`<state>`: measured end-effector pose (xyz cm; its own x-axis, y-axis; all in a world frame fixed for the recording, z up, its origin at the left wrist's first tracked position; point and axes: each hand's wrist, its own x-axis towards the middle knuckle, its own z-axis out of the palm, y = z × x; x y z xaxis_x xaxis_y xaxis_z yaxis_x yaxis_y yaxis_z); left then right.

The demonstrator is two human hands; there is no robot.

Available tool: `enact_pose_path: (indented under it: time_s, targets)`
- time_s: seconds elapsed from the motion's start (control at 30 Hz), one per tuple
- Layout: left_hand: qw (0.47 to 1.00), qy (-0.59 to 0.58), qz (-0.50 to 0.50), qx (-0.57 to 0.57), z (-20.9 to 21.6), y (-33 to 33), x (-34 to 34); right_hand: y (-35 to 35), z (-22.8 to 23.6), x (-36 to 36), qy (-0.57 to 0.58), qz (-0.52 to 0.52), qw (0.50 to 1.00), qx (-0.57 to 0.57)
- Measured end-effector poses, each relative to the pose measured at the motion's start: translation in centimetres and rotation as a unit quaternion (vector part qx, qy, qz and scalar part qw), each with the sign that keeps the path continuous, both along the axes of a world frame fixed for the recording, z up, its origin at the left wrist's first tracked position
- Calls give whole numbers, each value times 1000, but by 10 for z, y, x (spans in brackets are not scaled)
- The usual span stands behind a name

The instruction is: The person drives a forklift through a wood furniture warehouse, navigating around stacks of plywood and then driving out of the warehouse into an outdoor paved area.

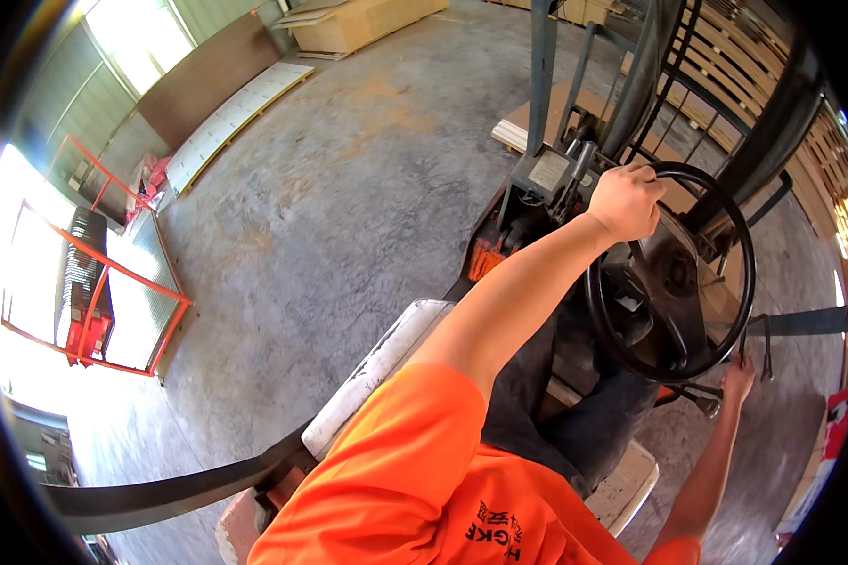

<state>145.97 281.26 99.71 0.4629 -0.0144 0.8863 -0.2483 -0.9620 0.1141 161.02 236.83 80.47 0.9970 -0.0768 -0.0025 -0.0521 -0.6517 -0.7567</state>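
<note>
My left hand is closed around the upper left rim of a black steering wheel on a forklift. The left arm, in an orange sleeve, stretches across to it. Low on the right, my right hand is wrapped around a thin black control lever. Another lever with a dark knob stands just beside that hand. Beneath the wheel, the steering column is partly hidden, and my legs in dark trousers show below it.
Mast posts and a black load guard rise ahead, with stacked wooden pallets beyond. To the left is an orange-railed platform. Boards lean on the far wall near a long flat pallet. Concrete floor lies between.
</note>
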Motion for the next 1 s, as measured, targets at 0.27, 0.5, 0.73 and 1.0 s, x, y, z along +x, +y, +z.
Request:
enact_pose_path:
  time_s: [0.27,0.5,0.73,1.0]
  targets:
    - [999,12,-29,-14,0,-1,-1,6,23,-5,-137,65,951,-268]
    - [999,2,-51,-10,9,-12,8,-83,54,73,-264,0,901,-344]
    - [1000,19,-8,-5,5,1,-2,-59,-1,1,19,-21,996,86]
    - [1000,3,-13,-26,6,-7,-6,-57,-9,-17,-85,-60,994,35]
